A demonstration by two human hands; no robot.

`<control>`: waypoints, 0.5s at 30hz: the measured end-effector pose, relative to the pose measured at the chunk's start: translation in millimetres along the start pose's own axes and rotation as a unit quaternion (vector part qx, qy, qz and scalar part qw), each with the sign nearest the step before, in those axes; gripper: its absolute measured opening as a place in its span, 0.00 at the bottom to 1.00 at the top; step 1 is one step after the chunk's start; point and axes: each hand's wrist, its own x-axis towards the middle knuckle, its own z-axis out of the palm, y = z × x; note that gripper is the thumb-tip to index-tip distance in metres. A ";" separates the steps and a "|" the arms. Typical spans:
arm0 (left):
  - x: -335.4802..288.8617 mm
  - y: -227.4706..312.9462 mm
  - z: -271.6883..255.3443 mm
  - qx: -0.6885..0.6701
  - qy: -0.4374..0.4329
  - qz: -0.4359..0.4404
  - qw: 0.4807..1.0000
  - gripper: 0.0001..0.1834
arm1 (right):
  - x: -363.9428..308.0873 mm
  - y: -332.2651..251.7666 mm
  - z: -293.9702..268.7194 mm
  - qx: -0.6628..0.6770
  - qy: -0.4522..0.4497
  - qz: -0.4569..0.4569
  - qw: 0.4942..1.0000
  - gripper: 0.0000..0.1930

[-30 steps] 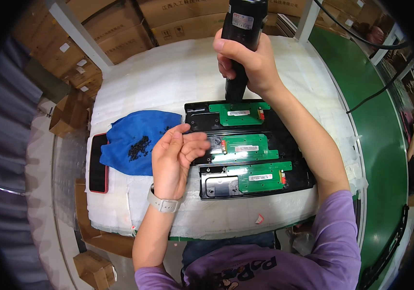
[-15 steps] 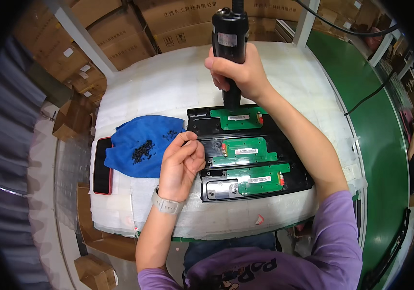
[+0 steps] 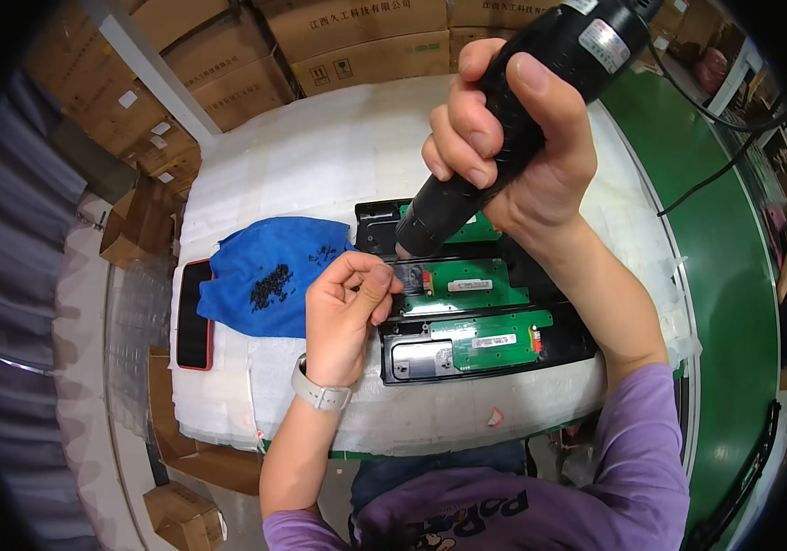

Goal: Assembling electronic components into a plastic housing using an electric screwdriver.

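My right hand [image 3: 540, 147] is wrapped round a black electric screwdriver [image 3: 453, 204], which is tilted so its nose points down and left. That nose is close to the fingertips of my left hand [image 3: 348, 308]. The left thumb and forefinger are pinched at the left edge of a black plastic panel [image 3: 375, 219]; anything between them is too small to make out. Three green circuit boards sit in the panel: the middle board [image 3: 469, 285], the near board [image 3: 504, 338], and the far board [image 3: 476, 230], partly hidden behind the screwdriver.
Left of the panel, a blue cloth [image 3: 237, 248] bears a pile of small black screws [image 3: 271, 286]. A phone [image 3: 194, 317] with a red edge lies beside it on the white-covered table [image 3: 274, 165]. Cardboard boxes [image 3: 357, 46] stand behind, and a black cable [image 3: 710, 184] hangs at the right.
My right hand has lifted and swung the screwdriver from upright over the far board to tilted, its nose now close to my left fingertips. The left hand has barely moved.
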 end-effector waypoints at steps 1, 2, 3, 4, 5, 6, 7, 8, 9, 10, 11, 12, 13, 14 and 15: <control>0.5 0.8 -0.8 -0.004 0.004 -0.002 1.000 0.05 | -0.9 0.2 -0.3 -0.011 -0.001 -0.008 1.000 0.13; 0.9 1.6 -1.4 -0.008 0.008 -0.003 1.000 0.05 | -1.1 0.3 -0.8 -0.011 -0.001 -0.008 1.000 0.13; 0.5 2.4 -1.7 -0.008 0.009 -0.002 1.000 0.05 | -1.1 0.0 -1.3 0.002 -0.006 -0.005 1.000 0.13; 0.1 3.1 -1.9 -0.011 0.008 -0.008 1.000 0.05 | -1.2 -0.2 -1.7 0.014 -0.012 -0.003 1.000 0.13; -0.4 3.6 -2.2 -0.015 0.007 -0.013 1.000 0.05 | -1.6 -0.4 -2.1 0.015 -0.013 -0.003 1.000 0.13; -0.8 3.3 -2.5 -0.015 0.007 -0.013 1.000 0.05 | -2.2 -0.7 -2.7 0.017 -0.020 0.003 1.000 0.13; -1.0 2.6 -2.9 -0.003 0.001 -0.010 1.000 0.05 | -2.6 -0.6 -2.9 0.020 -0.026 0.010 0.999 0.13; -1.2 2.1 -3.3 0.009 -0.006 -0.007 1.000 0.06 | -3.1 -0.2 -2.4 0.020 -0.027 0.010 0.999 0.13; -1.0 2.0 -3.5 0.009 -0.007 -0.007 1.000 0.06 | -4.0 0.0 -1.9 0.019 -0.024 0.010 0.999 0.13; -0.8 2.2 -4.1 0.010 -0.018 -0.010 1.000 0.06 | -4.7 0.1 -1.6 0.018 -0.022 0.009 1.000 0.13; -0.6 2.3 -4.5 0.011 -0.029 -0.013 0.999 0.06 | -5.2 0.1 -1.4 0.018 -0.021 0.009 1.000 0.13; -0.6 2.2 -4.8 0.012 -0.029 -0.013 0.999 0.06 | -5.5 0.3 -1.3 0.018 -0.022 0.011 1.000 0.13; -0.7 2.1 -5.0 0.023 -0.029 -0.014 0.999 0.06 | -5.8 0.6 -1.2 0.018 -0.023 0.012 0.999 0.14; -0.7 1.9 -5.2 0.034 -0.029 -0.015 0.999 0.07 | -6.0 1.3 -0.7 0.019 -0.022 0.012 1.000 0.14; -0.9 1.7 -4.3 0.034 -0.030 -0.016 0.999 0.07 | -6.2 1.4 0.1 0.010 0.000 0.015 1.000 0.14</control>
